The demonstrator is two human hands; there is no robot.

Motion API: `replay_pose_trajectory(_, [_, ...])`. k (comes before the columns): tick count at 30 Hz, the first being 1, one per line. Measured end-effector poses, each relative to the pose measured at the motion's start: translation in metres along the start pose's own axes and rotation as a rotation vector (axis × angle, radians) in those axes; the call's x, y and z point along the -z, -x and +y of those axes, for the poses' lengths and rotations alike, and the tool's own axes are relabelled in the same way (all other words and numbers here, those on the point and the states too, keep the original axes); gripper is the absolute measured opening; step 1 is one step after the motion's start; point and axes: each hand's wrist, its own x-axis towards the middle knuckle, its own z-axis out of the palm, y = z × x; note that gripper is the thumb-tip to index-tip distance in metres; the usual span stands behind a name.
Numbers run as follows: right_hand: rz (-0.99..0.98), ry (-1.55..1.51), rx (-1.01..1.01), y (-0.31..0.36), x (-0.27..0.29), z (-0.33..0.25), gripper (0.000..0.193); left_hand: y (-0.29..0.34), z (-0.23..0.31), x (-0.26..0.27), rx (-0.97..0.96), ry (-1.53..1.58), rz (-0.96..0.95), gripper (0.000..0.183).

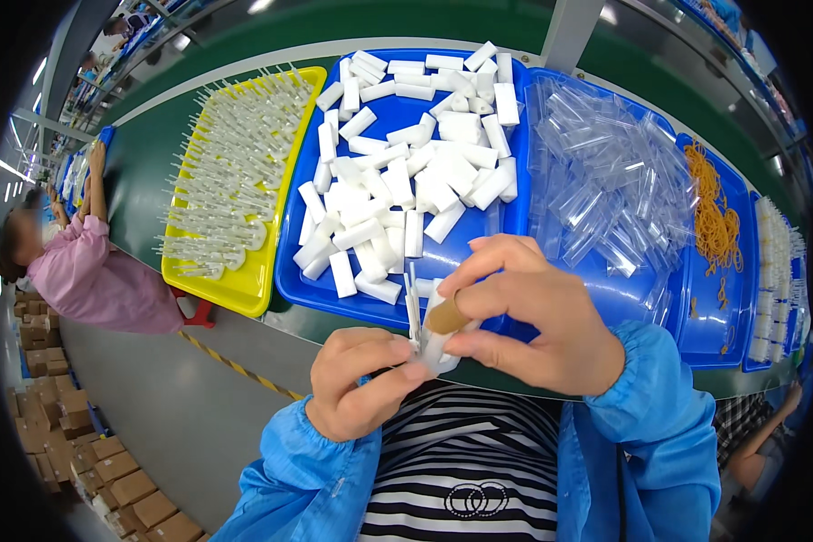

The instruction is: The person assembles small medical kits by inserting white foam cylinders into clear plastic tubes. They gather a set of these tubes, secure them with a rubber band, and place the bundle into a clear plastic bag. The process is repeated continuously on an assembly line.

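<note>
My left hand (359, 378) is closed, thumb and fingers pinching a small white part with thin upright prongs (413, 303) in front of my chest. Just beside it, my right hand (537, 316) curls its thumb and fingers round a whitish block-like piece (439, 350). A tan finger cot (447, 314) covers the tip of one right finger. The two pieces meet or overlap between my fingertips; exactly how they join is hidden. Beyond my hands lies a blue tray (289, 262) heaped with white rectangular blocks (456, 167).
At left, a yellow tray (264, 271) holds many white pronged parts (235, 172). Rightward come clear plastic sleeves (614, 172), orange rubber bands (715, 212) and rows of white pieces (768, 280) in blue trays. A person in pink (99, 275) works at left; cardboard boxes (126, 479) stack on the floor.
</note>
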Motion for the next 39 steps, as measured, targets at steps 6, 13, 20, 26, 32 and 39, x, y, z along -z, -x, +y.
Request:
replay_pose_trajectory(6, [0.096,-0.235,-0.134,-0.007,-0.013,-0.004,0.026,-0.013,-0.003,0.007,0.193,0.198,0.043,0.044])
replay_pose_trajectory(13, [-0.1,0.572,0.032,-0.015,-0.015,0.014,0.026,-0.006,-0.008,0.033,0.171,-0.186,-0.059,0.042])
replay_pose_trajectory(20, [-0.248,0.748,-0.009,-0.021,-0.03,0.02,0.021,0.001,-0.006,0.028,0.154,-0.229,-0.12,0.042])
replay_pose_trajectory(26, [0.175,-0.171,-0.478,-0.025,-0.001,0.011,0.032,-0.002,0.004,0.022,0.027,-0.244,-0.244,0.041])
replay_pose_trajectory(32, [0.303,-0.352,-0.458,-0.013,-0.01,0.004,0.026,-0.016,0.014,0.011,-0.07,-0.229,-0.347,0.038])
replay_pose_trajectory(39, [0.401,0.111,-0.176,-0.008,-0.005,0.007,0.025,-0.018,0.015,0.003,-0.066,-0.212,-0.34,0.038])
